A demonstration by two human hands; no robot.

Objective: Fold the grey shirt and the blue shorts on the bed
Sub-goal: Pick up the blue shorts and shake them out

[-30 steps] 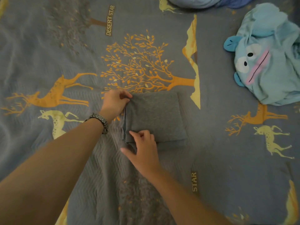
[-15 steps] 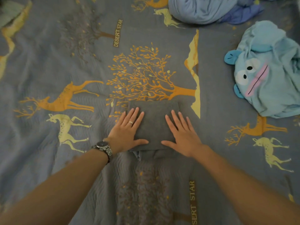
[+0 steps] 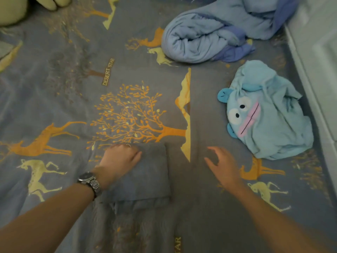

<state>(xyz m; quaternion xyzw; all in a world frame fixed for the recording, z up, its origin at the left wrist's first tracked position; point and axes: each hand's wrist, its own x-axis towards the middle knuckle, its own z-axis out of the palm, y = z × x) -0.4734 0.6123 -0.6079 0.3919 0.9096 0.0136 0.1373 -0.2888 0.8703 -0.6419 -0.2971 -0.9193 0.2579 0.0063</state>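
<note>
The grey shirt [image 3: 149,177] lies folded into a small rectangle on the bed [image 3: 54,92], near the front centre. My left hand [image 3: 121,158], with a watch on the wrist, rests on the shirt's far left corner with its fingers curled into the fabric. My right hand [image 3: 223,162] is off the shirt, to its right, blurred, with spread fingers and nothing in it. The light blue shorts [image 3: 273,125], printed with a cartoon face, lie crumpled at the right, beyond my right hand.
A rolled light blue blanket [image 3: 200,37] lies at the back, right of centre. A white wall or panel [image 3: 321,57] borders the bed on the right. A pale soft object [image 3: 12,10] sits in the far left corner.
Both hands were pressed flat on the folded shirt. My right hand has since lifted off and moved right toward the shorts; my left hand has curled onto the shirt's far left corner. The view tilted up.
</note>
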